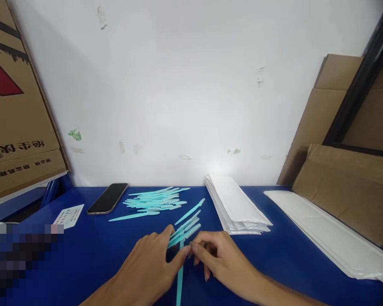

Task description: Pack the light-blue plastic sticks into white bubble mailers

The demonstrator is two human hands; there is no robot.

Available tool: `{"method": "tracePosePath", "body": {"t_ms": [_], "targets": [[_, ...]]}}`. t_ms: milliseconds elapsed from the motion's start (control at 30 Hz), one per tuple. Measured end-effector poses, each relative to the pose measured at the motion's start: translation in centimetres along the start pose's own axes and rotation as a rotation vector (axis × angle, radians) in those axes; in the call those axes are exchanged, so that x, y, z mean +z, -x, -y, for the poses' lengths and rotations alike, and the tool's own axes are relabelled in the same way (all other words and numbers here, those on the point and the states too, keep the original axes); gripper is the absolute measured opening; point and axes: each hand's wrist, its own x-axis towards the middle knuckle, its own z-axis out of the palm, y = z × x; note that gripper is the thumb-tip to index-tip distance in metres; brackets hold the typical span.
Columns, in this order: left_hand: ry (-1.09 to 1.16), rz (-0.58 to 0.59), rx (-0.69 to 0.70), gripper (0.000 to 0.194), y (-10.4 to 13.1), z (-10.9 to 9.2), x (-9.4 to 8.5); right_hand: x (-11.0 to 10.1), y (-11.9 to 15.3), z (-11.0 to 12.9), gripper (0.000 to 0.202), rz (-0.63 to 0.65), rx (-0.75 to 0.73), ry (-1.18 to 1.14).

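Observation:
My left hand (151,263) is closed around several turquoise eyebrow razors (187,227), which fan out above its thumb with their pale ends up and to the right. One more turquoise razor (179,280) runs downward behind the left thumb; whether it is gripped or lying on the table cannot be told. My right hand (218,259) has its thumb and index finger pinched together beside the left thumb tip, and what they hold, if anything, is hidden. A single razor (191,210) lies just beyond the hands. Farther back is a loose pile of razors (156,199).
White padded envelopes (236,204) are stacked on the blue table (92,250), with more white envelopes (332,238) at the right by a cardboard box (344,187). A phone (107,198) and a printed card (69,216) lie left. Another box (19,114) stands far left.

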Motion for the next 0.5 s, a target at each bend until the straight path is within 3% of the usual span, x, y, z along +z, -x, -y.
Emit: {"method": "tracePosePath", "body": {"t_ms": [233, 367, 500], "targets": [[-0.29, 0.1, 0.026, 0.037, 0.3, -0.3, -0.1, 0.4, 0.4, -0.1, 0.023, -0.042, -0.007, 0.109], [-0.407, 0.097, 0.097, 0.043, 0.1, 0.3, -0.6, 0.3, 0.5, -0.1, 0.021, -0.034, -0.029, 0.156], [-0.405, 0.109, 0.095, 0.037, -0.3, 0.6, -1.0, 0.3, 0.6, -0.3, 0.023, -0.034, -0.032, 0.176]]}}
